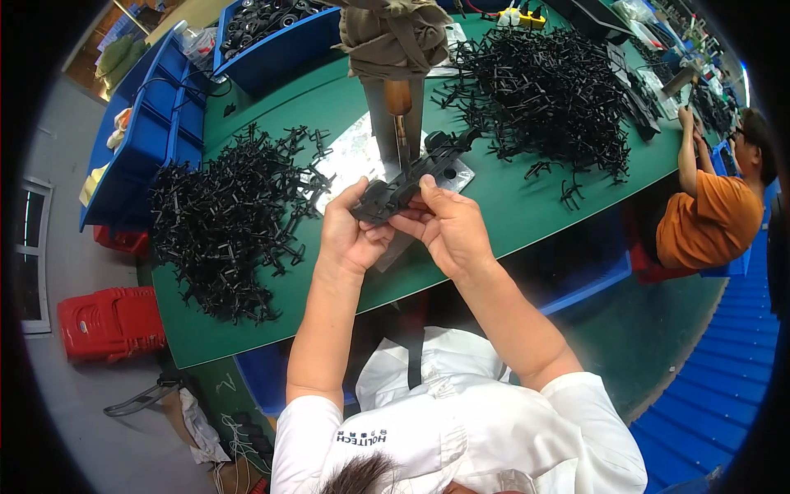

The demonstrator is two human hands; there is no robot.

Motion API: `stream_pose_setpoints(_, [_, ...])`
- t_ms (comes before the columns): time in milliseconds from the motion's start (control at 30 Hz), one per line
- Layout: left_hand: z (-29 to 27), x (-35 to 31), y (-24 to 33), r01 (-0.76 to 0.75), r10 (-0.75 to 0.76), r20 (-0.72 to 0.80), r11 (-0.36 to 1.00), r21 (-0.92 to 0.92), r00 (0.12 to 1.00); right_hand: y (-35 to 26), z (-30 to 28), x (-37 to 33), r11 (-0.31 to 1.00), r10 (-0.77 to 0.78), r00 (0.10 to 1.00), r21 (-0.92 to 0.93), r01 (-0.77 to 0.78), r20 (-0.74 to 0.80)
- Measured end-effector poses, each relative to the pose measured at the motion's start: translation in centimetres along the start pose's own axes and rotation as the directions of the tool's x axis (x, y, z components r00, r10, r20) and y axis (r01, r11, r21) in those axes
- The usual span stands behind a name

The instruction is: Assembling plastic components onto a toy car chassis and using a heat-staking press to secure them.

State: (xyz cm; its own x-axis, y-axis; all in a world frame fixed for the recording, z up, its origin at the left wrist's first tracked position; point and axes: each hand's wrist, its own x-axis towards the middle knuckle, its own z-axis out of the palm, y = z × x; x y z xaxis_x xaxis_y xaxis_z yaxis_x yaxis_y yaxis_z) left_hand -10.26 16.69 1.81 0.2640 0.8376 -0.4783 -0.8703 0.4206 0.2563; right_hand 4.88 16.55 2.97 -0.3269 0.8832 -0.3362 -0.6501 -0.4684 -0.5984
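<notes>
Between them, my left hand and my right hand grip a long black plastic part from both sides. It lies tilted under an upright machine, below a thin metal tip that hangs from a copper-coloured shaft. Tip and part meet or nearly meet; I cannot tell which. My thumbs rest on the top of the part, with fingers curled beneath. At its far right end the part has rounded, wheel-like shapes. A metal plate with a dark hole shows beside it.
Heaps of small black branched plastic pieces lie left and right on the green table. Blue bins line the back left. Cloth wraps the machine's top. A person in orange sits at right. A red stool stands left.
</notes>
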Motion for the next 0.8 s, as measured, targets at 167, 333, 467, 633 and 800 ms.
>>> stream_pose_setpoints(167, [0.2,-0.2,-1.0,-0.062,0.067,-0.041,0.99,0.128,0.997,0.5,-1.0,-1.0,1.0,-0.008,1.0,0.027,0.007,0.019])
stream_pose_setpoints(333, [-0.8,-0.9,-2.2,-0.106,0.111,-0.026,0.984,0.142,0.994,1.2,-2.4,-2.3,0.998,0.004,0.999,0.065,-0.007,0.047])
stream_pose_setpoints(467, [-1.6,-1.8,-3.2,-0.163,0.162,0.024,0.959,0.23,0.986,1.1,-2.9,-3.6,0.997,0.022,0.998,0.072,-0.027,0.063])
stream_pose_setpoints(633, [-0.3,-4.5,-5.3,-0.18,0.177,0.037,0.941,0.288,0.984,1.0,-4.5,-5.5,0.993,0.069,0.994,0.086,-0.076,0.084])
stream_pose_setpoints(800, [-0.5,-6.2,-7.5,-0.197,0.19,0.055,0.918,0.343,0.98,1.0,-6.4,-7.5,0.987,0.132,0.99,0.085,-0.136,0.052])
